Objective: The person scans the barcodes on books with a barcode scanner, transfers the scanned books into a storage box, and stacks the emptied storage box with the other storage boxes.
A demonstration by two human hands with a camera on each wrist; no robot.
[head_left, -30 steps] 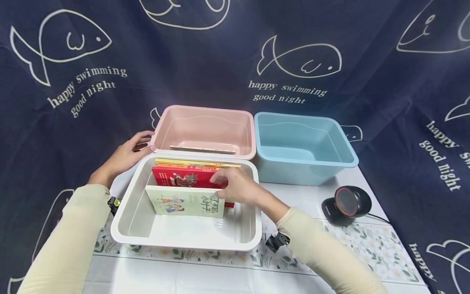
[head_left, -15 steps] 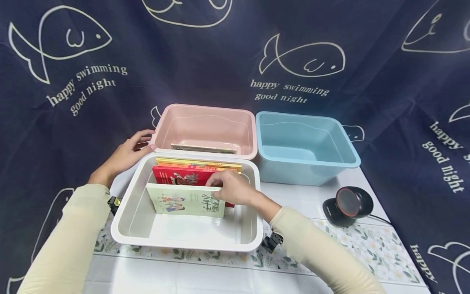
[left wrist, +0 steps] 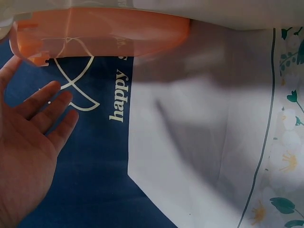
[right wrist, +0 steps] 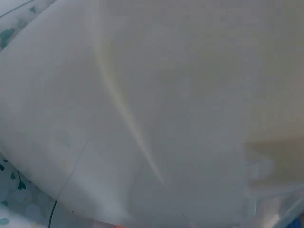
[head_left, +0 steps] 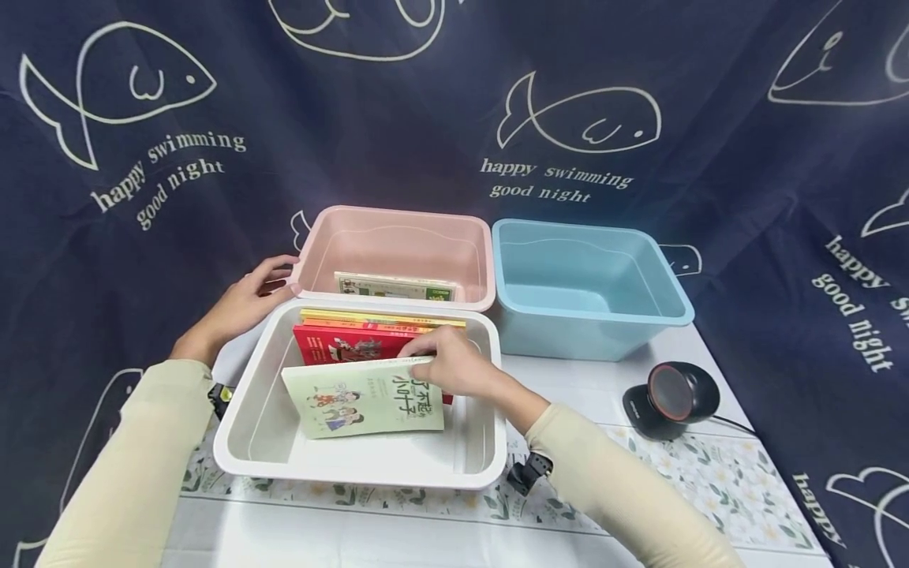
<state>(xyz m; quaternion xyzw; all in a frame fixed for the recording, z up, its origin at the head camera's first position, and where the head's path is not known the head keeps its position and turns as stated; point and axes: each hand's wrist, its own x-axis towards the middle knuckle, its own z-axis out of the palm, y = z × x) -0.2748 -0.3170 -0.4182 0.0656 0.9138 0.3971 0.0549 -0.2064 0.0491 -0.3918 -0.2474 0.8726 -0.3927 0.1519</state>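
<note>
We lose the pale green book's upper right corner behind the right hand, and that book hides much of the red book. The pink bin's near rim covers another book's lower part. The left wrist view's edge cuts off our left hand; the right wrist view shows us mostly blur.

Head view: bright, with glare on the smooth white table covering; left wrist: dim, soft shadows across it; right wrist: the white rectangular plastic tub blurred, hazy.
</note>
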